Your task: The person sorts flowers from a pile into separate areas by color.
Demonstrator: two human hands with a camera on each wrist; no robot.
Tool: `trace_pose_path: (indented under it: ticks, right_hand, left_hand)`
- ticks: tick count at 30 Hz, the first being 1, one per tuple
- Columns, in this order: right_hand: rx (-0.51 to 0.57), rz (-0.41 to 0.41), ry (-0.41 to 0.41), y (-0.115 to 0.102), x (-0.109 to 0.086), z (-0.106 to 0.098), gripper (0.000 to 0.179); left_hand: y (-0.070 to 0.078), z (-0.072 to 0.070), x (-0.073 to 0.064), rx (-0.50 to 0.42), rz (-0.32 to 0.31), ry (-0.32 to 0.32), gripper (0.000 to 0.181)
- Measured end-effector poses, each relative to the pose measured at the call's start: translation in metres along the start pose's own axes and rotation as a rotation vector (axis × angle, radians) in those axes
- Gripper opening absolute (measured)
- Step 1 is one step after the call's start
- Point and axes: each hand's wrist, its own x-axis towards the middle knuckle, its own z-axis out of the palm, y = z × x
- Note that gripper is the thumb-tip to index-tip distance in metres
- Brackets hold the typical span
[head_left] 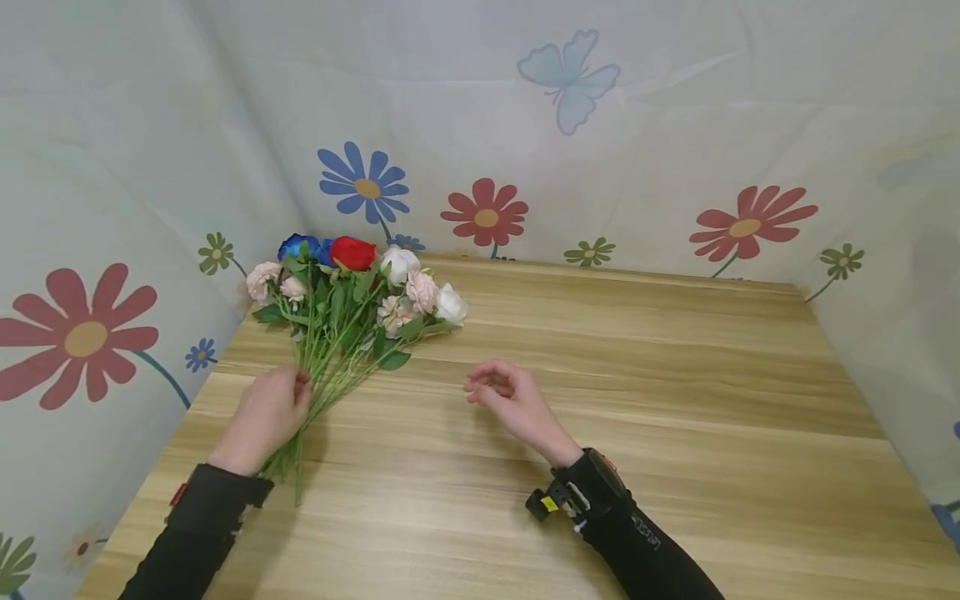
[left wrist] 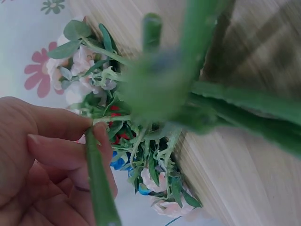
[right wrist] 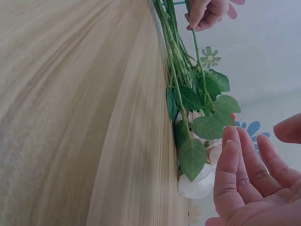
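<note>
A bunch of artificial flowers (head_left: 333,321) lies at the left of the table, heads toward the back wall and bare stems toward the person. My left hand (head_left: 262,417) is over the stems and pinches one flower stem (left wrist: 99,181) between thumb and fingers. Other stem ends stand large and blurred near the left wrist camera. Among the heads are a red rose (head_left: 352,252), blue flowers (head_left: 298,247), white ones (head_left: 452,305) and pale pink ones (head_left: 262,281). To the right of the bunch, my right hand (head_left: 517,404) hovers over the wood, fingers loosely bent and holding nothing.
The wood-grain table (head_left: 675,400) extends to the right of the flowers. Behind and beside it hangs a pale curtain (head_left: 637,167) printed with flowers and a butterfly. Each wrist wears a black band; a small camera (head_left: 538,504) shows on the right one.
</note>
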Motion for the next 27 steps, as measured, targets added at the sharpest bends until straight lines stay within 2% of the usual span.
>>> trace_pose_path:
  ticks: [8, 15, 20, 24, 27]
  right_hand:
    - [0.009, 0.033, 0.006, 0.0, -0.001, -0.002, 0.023]
    - [0.019, 0.045, 0.008, 0.009, 0.001, -0.006, 0.024]
    - [0.021, 0.049, 0.034, 0.03, 0.004, -0.01, 0.026]
    - [0.005, 0.044, 0.053, 0.036, 0.003, -0.015, 0.028]
    - [0.006, 0.043, 0.067, 0.038, 0.001, -0.02, 0.029]
  left_hand:
    - [0.006, 0.0, -0.001, -0.009, 0.034, 0.103, 0.013]
    - [0.02, -0.005, 0.004, -0.043, 0.069, 0.139, 0.012]
    - [0.035, -0.007, 0.013, -0.109, 0.074, 0.124, 0.014]
    - [0.048, -0.002, 0.023, -0.183, 0.065, 0.1, 0.017]
    - [0.061, 0.001, 0.03, -0.272, 0.055, 0.072, 0.018]
